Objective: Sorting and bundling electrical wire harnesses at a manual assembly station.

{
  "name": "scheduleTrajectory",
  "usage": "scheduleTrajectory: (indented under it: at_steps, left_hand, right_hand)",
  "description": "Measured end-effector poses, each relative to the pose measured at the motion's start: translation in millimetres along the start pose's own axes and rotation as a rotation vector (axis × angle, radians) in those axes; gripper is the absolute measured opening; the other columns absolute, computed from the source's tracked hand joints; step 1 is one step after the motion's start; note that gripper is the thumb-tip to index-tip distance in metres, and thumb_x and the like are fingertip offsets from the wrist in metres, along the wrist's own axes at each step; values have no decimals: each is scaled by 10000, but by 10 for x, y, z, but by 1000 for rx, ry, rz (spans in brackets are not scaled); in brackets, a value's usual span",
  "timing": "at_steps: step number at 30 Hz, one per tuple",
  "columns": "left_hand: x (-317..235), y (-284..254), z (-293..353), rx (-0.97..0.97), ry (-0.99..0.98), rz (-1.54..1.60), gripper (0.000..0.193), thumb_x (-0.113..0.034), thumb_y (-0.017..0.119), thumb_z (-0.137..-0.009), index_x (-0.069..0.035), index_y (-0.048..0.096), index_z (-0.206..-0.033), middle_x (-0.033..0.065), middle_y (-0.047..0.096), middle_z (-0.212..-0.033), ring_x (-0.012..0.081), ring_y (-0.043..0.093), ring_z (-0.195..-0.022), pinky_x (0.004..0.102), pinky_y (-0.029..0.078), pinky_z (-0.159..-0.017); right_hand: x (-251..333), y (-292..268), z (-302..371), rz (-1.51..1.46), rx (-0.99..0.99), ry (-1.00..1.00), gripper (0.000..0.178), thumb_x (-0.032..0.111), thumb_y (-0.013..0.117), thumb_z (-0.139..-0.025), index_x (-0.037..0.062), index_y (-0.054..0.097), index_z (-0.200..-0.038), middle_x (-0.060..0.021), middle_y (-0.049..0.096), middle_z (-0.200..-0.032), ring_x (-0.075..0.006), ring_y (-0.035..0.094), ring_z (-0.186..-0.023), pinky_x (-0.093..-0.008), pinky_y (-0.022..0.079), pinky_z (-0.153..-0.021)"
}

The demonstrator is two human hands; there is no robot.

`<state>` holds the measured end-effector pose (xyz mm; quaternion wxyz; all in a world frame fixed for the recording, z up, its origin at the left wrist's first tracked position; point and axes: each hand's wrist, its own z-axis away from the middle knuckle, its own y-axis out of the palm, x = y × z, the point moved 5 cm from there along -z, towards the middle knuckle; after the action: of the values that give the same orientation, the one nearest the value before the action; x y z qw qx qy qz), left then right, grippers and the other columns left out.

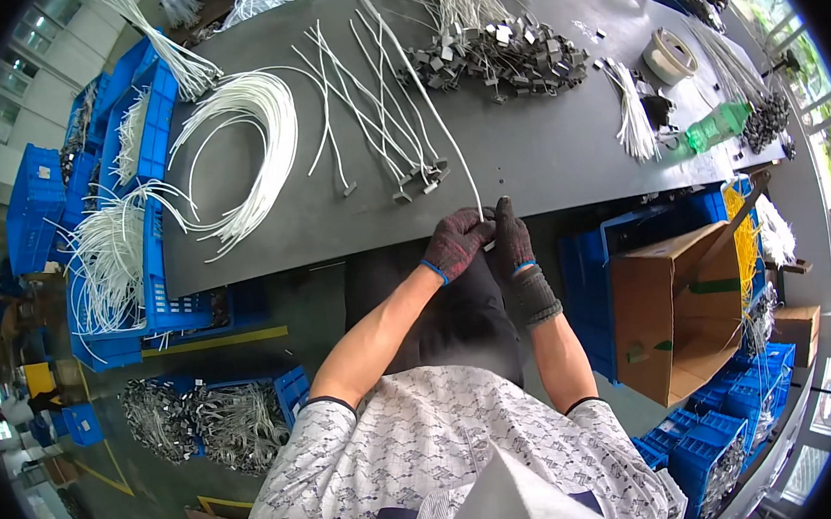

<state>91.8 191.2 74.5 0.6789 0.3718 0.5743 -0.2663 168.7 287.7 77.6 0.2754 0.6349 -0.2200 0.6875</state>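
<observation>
Both my hands wear dark knitted gloves and meet at the table's near edge. My left hand (458,243) is closed around the near end of a long white cable (442,124), which runs away across the table to its far side. Close beside it, my right hand (515,244) has its fingers pressed together at the cable's end; whatever lies between them is hidden. Ahead on the grey table (267,227) lie several loose white cables (381,130) with small dark blocks (410,186) at their near ends. Left of these rests a coil of white cable (280,124).
A heap of cables with dark metal blocks (517,61) lies at the far side. Further right are a round tub (668,59), a cable bundle (634,120) and a green bottle (717,126). Blue crates (155,270) flank the table; an open cardboard box (642,315) stands right.
</observation>
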Motion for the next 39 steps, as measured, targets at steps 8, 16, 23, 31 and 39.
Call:
scheduleTrajectory:
  at_steps: [8,16,23,31,39]
  left_hand:
    - [-423,-915,-622,20,-48,-526,226,-234,639,-930,-16,693,-957,148,693,-895,186,646,-789,366,499,-735]
    - [-469,-2589,-581,-666,-252,-1191,311,-346,601,-914,-64,660,-1033,185,659,-1094,366,663,-1011,471,539,-826]
    - [-38,-3295,-762,-577,-583,-1402,256,-263,579,-900,-88,677,-1059,187,615,-1244,364,641,-1114,478,560,-859]
    - [277,-3324,-385,-666,-504,-344,216,-236,706,-860,-34,675,-932,122,687,-772,215,687,-649,371,562,-538]
    - [-14,-1975,-568,-248,-311,453,446,-95,713,-893,-60,571,-1314,21,660,-983,138,640,-810,313,561,-708]
  right_hand:
    - [-202,175,-1099,330,77,-45,430,385,526,-1006,58,571,-1281,-117,674,-809,-187,610,-640,-318,483,-552]
    - [-240,-409,-2952,1158,-255,-251,587,423,588,-918,90,499,-1393,-297,582,-1284,-466,563,-1162,-511,469,-957]
    - [-226,-301,-2779,742,-248,-150,498,351,589,-931,24,549,-1304,-226,662,-1165,-360,656,-943,-437,520,-823]
    - [-375,-797,-529,169,-176,225,245,267,561,-984,32,586,-1051,-107,679,-903,-167,603,-650,-327,482,-567]
    - [-2209,-2376,2388,1338,667,342,219,92,638,-821,60,677,-1035,-211,668,-993,-400,654,-927,-457,535,-775]
